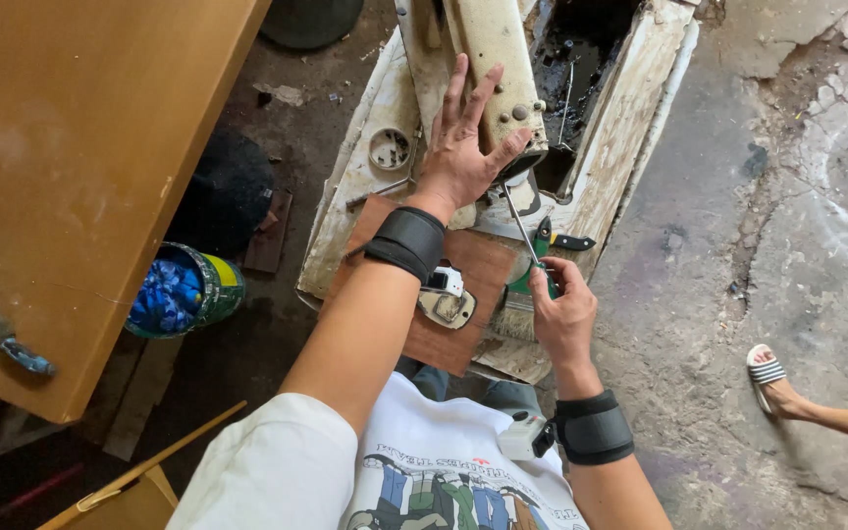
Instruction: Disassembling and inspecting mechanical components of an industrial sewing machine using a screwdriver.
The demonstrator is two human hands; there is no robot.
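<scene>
Your right hand [561, 314] grips a green-handled screwdriver [525, 240], its tip up under the sewing machine [488, 59]. Your left hand [463, 147] lies spread flat on that cream machine. Beside your left wrist, a metal plate [447, 306] rests on a board [473, 285].

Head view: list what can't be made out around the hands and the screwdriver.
- Screwdriver tip: hidden under the machine head, by the left hand.
- Its handle: mostly covered by the right hand.
- Machine head's top: cut off by the upper edge.
- Dark cavity: too dim to read.
</scene>
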